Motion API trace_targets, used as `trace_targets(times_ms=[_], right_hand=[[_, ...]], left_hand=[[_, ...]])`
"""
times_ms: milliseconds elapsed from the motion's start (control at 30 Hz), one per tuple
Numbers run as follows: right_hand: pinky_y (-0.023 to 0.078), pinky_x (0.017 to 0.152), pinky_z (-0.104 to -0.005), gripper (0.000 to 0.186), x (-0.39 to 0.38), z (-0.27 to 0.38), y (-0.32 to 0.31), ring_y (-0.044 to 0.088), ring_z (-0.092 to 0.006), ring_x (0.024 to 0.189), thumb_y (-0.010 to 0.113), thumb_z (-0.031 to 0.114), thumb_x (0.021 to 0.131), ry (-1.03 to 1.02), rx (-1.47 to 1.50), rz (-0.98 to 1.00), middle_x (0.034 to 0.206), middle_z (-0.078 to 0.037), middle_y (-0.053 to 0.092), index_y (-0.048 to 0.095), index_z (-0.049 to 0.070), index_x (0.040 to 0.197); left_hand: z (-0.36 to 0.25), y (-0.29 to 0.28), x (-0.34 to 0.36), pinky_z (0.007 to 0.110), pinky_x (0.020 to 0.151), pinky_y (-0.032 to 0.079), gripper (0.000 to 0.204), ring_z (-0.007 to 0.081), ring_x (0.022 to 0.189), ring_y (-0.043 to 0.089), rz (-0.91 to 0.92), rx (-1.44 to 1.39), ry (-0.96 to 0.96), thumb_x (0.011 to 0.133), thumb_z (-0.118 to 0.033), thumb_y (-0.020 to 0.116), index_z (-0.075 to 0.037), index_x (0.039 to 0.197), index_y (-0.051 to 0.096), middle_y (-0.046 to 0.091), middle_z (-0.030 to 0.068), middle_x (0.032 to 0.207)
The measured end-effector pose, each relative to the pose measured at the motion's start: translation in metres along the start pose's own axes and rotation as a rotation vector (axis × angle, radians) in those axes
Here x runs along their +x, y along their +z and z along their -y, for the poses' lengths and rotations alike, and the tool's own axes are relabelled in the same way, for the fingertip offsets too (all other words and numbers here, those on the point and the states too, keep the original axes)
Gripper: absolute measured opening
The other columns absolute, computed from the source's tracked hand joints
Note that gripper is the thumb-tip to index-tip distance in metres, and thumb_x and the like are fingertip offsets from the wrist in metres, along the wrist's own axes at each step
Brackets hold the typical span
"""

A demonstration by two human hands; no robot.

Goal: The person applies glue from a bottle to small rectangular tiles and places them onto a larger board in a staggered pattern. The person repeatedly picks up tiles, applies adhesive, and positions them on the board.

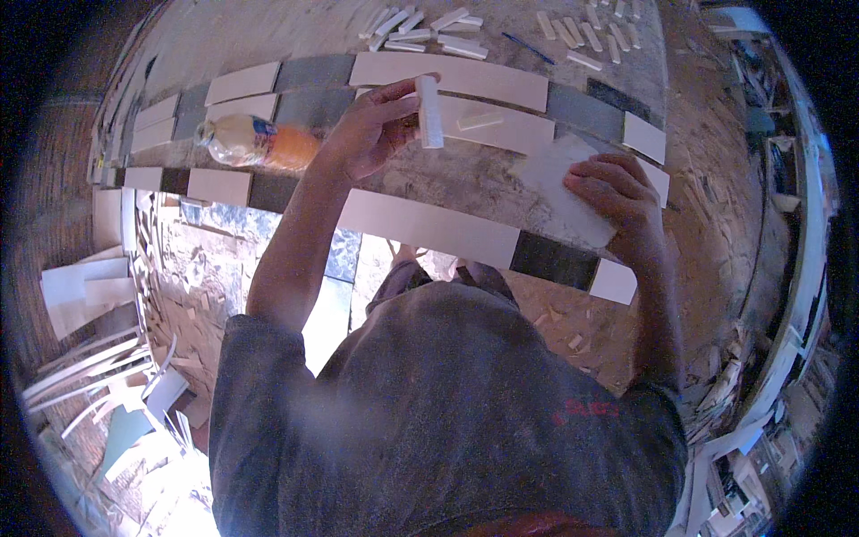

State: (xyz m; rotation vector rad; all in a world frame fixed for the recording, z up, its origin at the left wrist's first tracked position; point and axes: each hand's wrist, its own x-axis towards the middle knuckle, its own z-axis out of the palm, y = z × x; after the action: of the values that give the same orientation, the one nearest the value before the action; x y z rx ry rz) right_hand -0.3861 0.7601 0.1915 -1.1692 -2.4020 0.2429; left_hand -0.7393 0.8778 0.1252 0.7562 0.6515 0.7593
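Note:
My left hand (380, 130) is raised over the bench and pinches a small white block (430, 113), held upright between thumb and fingers. Over the bench's right part, my right hand (617, 190) has its fingers curled at the edge of a thin pale sheet (559, 188); the sheet looks smeared and its material is unclear. A similar small block (480, 120) lies on a long pale board (501, 123) between the hands. Just left of my left forearm, a clear plastic bottle (259, 143) with orange contents rests on its side.
Pale and dark grey strips (313, 97) line the dusty bench (447, 174). Several small white blocks (420, 31) lie at the far side, near a blue pen (528, 47). A pale board (429, 219) runs along the near edge. Offcuts (89, 371) are heaped at lower left.

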Motion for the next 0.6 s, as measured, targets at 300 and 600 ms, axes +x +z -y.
trace_targets(times_ms=[300, 600], right_hand=[[0.051, 0.095, -0.0368, 0.032, -0.081, 0.015, 0.056, 0.066, -0.0274, 0.108, 0.066, -0.003, 0.083, 0.646, 0.157, -0.482, 0.115, -0.014, 0.07, 0.075, 0.006, 0.112], [0.052, 0.092, -0.0389, 0.034, -0.111, 0.007, 0.046, 0.067, -0.0292, 0.104, 0.073, 0.002, 0.075, 0.646, 0.054, -0.462, 0.11, -0.011, 0.072, 0.075, 0.01, 0.108]], left_hand=[[0.074, -0.057, 0.112, 0.028, 0.079, 0.058, 0.029, 0.0124, 0.085, 0.064, -0.324, 0.546, 0.321, 0.082, 0.001, 0.073, -0.001, 0.109, 0.062, 0.065, 0.0061, 0.098], [0.136, -0.033, 0.226, 0.046, 0.092, 0.049, 0.035, 0.0311, 0.101, 0.064, -0.382, 1.226, 0.471, 0.07, -0.023, 0.082, -0.009, 0.099, 0.071, 0.07, 0.0146, 0.097]])
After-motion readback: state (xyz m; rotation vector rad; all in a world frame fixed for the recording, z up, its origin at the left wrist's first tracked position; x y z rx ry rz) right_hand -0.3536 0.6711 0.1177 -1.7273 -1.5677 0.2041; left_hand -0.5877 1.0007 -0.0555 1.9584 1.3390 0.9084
